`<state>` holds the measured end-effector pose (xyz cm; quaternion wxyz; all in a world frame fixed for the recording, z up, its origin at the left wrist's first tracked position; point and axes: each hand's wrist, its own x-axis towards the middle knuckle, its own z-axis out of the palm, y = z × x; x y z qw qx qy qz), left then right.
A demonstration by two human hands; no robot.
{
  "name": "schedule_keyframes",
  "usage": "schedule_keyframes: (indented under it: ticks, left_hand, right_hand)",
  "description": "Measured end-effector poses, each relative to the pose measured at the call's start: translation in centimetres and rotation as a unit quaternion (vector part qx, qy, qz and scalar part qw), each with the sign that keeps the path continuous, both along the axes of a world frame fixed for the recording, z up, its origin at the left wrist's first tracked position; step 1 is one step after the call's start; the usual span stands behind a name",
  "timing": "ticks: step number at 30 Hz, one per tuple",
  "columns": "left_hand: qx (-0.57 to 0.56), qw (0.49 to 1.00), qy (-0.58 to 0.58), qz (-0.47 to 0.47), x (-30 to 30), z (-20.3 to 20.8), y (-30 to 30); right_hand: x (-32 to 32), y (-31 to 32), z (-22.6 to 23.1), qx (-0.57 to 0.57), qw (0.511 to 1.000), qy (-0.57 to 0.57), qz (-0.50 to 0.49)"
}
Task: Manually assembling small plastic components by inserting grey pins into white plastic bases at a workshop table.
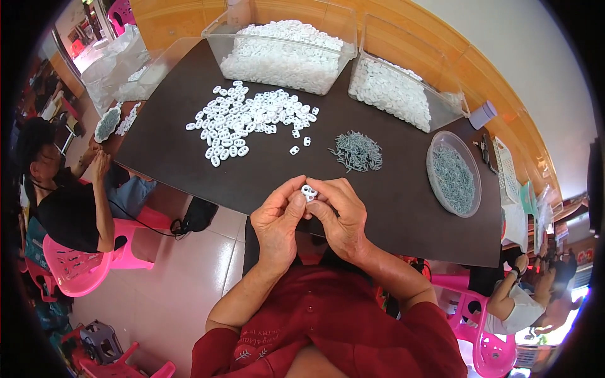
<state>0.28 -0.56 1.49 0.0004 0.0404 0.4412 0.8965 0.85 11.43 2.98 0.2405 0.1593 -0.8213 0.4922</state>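
Observation:
Just off the table's near edge, my left hand (pixel 278 220) and my right hand (pixel 342 215) meet, fingers closed around a small white plastic piece (pixel 307 189). Dark holes show in its face, and my thumbs press on it from the near side. Fingers cover most of its lower part, so I cannot tell if anything else is in my grip. Beyond my hands lies a loose spread of similar white oval pieces with holes (pixel 218 135). A heap of small grey screw-like pins (pixel 357 152) sits to the right of that spread.
Two clear bins, one large (pixel 343 47) and one smaller (pixel 450 108), hold white pieces at the back of the dark table (pixel 170 148). A round tub (pixel 477 201) of grey pins and pliers (pixel 485 151) stand right. Co-workers sit left (pixel 69 208) and right (pixel 520 309).

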Motion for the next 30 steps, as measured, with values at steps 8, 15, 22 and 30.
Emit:
schedule_keyframes:
  ticks: [8,15,22,30]
  left_hand:
    - [-0.029,0.999,0.031,0.005,0.4,0.2,-0.2]
    - [-0.110,0.991,0.079,0.020,0.2,0.1,-0.2]
    - [-0.114,0.984,0.095,0.100,0.7,-0.1,0.7]
    - [-0.130,0.980,0.100,0.116,0.9,-0.1,0.7]
  right_hand:
    - [0.2,-0.3,0.0,-0.016,0.999,0.036,0.012]
    - [0.4,-0.7,-0.6,-0.057,0.998,0.030,-0.003]
    - [0.1,-1.3,-0.6,-0.019,0.993,0.109,-0.033]
    - [0.2,-1.4,-0.8,-0.014,0.993,0.112,-0.023]
